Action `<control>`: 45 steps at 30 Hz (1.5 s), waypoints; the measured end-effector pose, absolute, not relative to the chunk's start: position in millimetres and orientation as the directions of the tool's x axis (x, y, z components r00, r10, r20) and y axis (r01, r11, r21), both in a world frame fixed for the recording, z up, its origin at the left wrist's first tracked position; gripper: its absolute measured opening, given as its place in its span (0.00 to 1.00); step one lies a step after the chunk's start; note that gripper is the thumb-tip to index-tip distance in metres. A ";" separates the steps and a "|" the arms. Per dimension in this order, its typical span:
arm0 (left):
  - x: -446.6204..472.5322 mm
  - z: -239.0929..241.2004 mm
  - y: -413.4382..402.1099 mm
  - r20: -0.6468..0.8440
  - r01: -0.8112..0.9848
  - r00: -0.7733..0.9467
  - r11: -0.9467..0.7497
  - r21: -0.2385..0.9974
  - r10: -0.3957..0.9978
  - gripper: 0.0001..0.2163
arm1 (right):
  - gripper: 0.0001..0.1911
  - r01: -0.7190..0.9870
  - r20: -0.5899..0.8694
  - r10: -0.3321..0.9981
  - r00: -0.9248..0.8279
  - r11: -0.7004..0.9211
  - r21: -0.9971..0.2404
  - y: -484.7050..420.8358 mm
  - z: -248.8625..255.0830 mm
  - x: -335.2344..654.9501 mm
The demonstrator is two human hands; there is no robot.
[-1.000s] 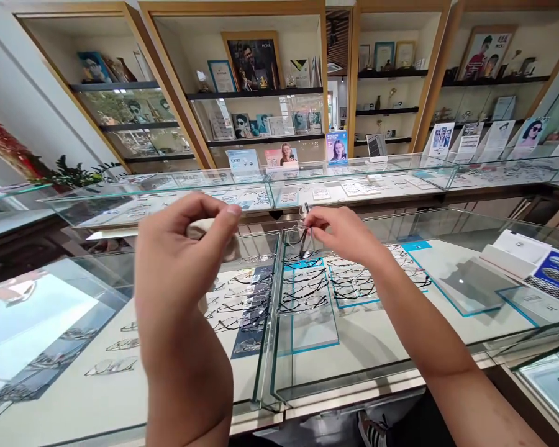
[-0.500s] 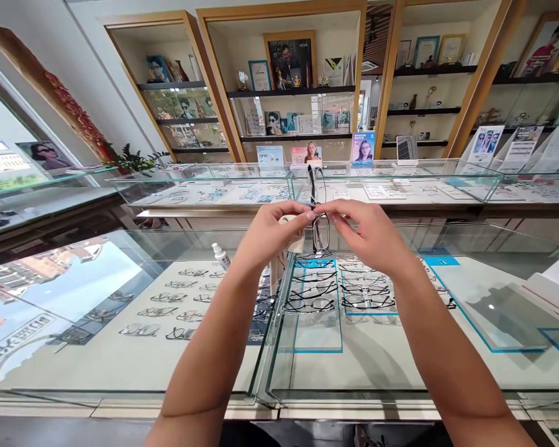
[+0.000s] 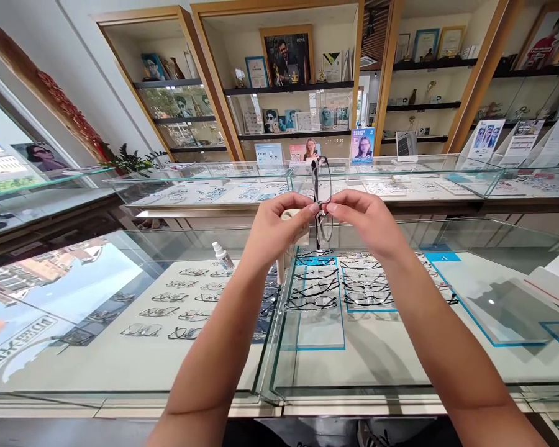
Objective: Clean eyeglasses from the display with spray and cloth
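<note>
A pair of dark-rimmed eyeglasses [image 3: 315, 179] is raised above the counter, turned on end with one lens over the other. My left hand [image 3: 277, 223] is closed, its thumb and fingers pinching the frame near the middle from the left. From the other side my right hand [image 3: 372, 223] is also closed in a pinch at the bridge, fingertips almost meeting the left thumb. Behind and below my left hand hangs a beige cloth [image 3: 284, 257], partly hidden; whether the hand grips it I cannot tell. Rows of eyeglasses [image 3: 312, 303] lie below, inside the glass display case [image 3: 302, 372].
A small white spray bottle [image 3: 222, 256] stands left of my forearm. More eyeglasses [image 3: 142, 330] sit in the left display case. A white box [image 3: 556, 279] is at the right. Across the aisle are another glass counter [image 3: 205, 192] and wooden shelves [image 3: 289, 93] with framed pictures.
The eyeglasses have turned slightly, so their lenses show wider. My right fingers have curled from lying extended over the bridge into a pinch. Both hands have shifted slightly to the right.
</note>
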State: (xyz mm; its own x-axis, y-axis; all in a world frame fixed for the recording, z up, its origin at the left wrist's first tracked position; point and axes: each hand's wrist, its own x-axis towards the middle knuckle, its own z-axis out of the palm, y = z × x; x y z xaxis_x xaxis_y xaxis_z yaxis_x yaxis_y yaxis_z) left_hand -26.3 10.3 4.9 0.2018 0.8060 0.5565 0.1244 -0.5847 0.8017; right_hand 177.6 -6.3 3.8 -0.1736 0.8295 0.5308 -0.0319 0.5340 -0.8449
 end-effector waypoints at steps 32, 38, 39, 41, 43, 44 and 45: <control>-18.1 -2.0 0.1 0.813 0.572 0.316 -0.782 0.248 0.489 0.12 | 0.19 -0.242 0.442 0.856 -0.269 0.384 -0.891 -4.7 8.3 201.1; -11.3 -9.0 1.7 0.790 0.607 0.360 -0.768 0.206 0.496 0.10 | 0.18 -0.271 0.462 0.848 -0.257 0.396 -0.877 -3.9 7.1 201.5; -11.2 -9.5 2.2 0.793 0.615 0.353 -0.762 0.204 0.497 0.09 | 0.18 -0.257 0.461 0.850 -0.253 0.401 -0.879 -3.4 7.1 201.6; -11.2 -10.1 3.5 0.793 0.630 0.342 -0.749 0.205 0.505 0.06 | 0.19 -0.207 0.470 0.851 -0.233 0.429 -0.879 -2.6 7.2 202.1; -10.9 -10.6 5.0 0.790 0.647 0.326 -0.732 0.214 0.519 0.03 | 0.19 -0.167 0.492 0.848 -0.196 0.466 -0.869 -1.5 7.0 202.6; -10.6 -10.9 5.7 0.788 0.654 0.314 -0.723 0.225 0.529 0.02 | 0.19 -0.160 0.505 0.846 -0.173 0.482 -0.862 -0.7 6.5 202.5; -10.1 -11.2 6.1 0.785 0.659 0.300 -0.713 0.240 0.542 0.02 | 0.18 -0.164 0.516 0.843 -0.152 0.493 -0.855 0.4 5.6 202.3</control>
State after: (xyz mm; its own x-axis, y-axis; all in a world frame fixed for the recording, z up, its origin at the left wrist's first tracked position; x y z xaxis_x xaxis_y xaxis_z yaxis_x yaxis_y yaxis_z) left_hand -10.1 6.1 -11.2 0.2999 0.5419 0.7851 0.6588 -0.7129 0.2405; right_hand 202.3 0.4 5.6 -0.1516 0.8433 0.5156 -0.1636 0.4930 -0.8545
